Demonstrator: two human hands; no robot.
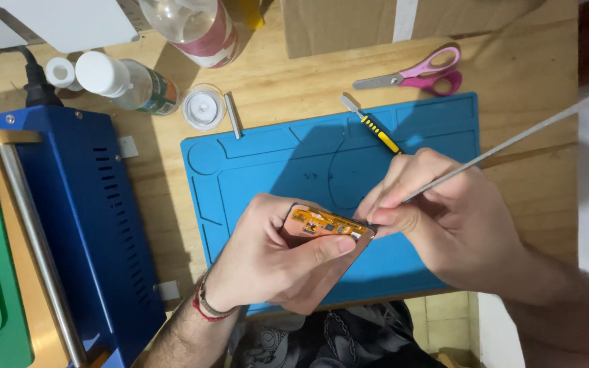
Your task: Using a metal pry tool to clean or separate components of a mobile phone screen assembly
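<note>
My left hand [267, 262] grips a phone screen panel [325, 228], copper-coloured on the back with an orange flex strip along its top edge, thumb lying across it. My right hand [444, 215] holds a long thin metal rod [512, 143] like a pen. The rod's tip touches the panel's top right corner, and its far end reaches up to the right. Both hands hover over a blue work mat [274, 160].
A blue machine [83, 204] with a green pad and metal bar stands at the left. On the wooden table lie pink scissors [420, 73], a yellow-and-black tool [373, 125], a small metal piece [233, 116], a white cap [203, 107] and bottles [127, 80].
</note>
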